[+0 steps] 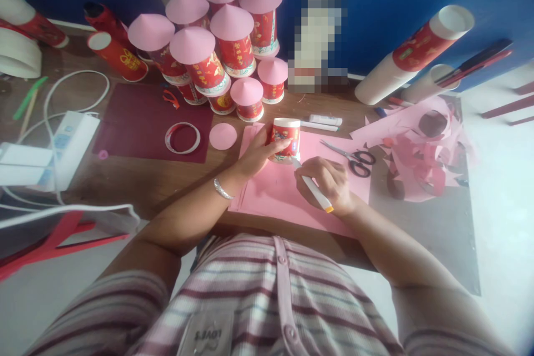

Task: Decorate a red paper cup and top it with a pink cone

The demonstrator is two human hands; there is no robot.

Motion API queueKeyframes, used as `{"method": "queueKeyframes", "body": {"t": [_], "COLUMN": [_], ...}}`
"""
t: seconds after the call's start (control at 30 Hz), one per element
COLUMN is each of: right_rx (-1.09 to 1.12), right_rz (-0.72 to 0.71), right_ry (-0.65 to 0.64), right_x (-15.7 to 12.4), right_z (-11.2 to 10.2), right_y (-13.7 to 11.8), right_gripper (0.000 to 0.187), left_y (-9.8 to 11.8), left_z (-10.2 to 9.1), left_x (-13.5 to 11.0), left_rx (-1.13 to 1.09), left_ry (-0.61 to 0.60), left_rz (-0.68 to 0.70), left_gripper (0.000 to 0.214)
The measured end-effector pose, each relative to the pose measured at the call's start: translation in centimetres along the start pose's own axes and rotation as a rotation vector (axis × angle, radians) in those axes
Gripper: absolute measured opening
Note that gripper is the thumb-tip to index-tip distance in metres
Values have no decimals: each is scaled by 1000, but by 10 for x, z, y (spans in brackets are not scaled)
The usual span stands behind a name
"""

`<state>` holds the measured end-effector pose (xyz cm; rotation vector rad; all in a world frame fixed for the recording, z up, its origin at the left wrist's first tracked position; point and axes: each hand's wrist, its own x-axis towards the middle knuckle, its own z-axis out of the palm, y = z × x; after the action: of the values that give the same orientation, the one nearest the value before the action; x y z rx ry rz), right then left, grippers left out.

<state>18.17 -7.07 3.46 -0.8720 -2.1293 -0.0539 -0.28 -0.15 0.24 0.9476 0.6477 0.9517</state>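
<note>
My left hand (pixel 255 157) grips an upside-down red-and-white paper cup (pixel 285 139) that stands on a pink paper sheet (pixel 275 192). My right hand (pixel 327 182) is closed round a white pen (pixel 314 189) with an orange end, its tip touching the sheet at the cup's rim. A silver bracelet circles my left wrist. A cut pink paper circle (pixel 222 136) lies just left of the cup.
Several red cups capped with pink paper cones (pixel 217 44) are stacked behind. Scissors (pixel 354 157) lie right of the cup, beside pink paper scraps (pixel 417 150). A tape ring (pixel 182 138) rests on a dark red mat. A power strip (pixel 62 150) and cables are left. Cup stacks (pixel 413 53) lie at right.
</note>
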Motion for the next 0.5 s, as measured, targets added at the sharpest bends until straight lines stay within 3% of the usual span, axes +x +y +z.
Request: {"method": "queueKeyframes", "body": {"t": [0.5], "right_rx": [4], "right_rz": [-12], "right_ry": [7], "right_x": [0], "right_z": [1], "right_y": [-1], "right_gripper": [21], "left_y": [-2], "left_z": [0], "left_x": [1], "left_rx": [-26], "left_ry": [15], "left_rz": [14], "left_gripper": [36]}}
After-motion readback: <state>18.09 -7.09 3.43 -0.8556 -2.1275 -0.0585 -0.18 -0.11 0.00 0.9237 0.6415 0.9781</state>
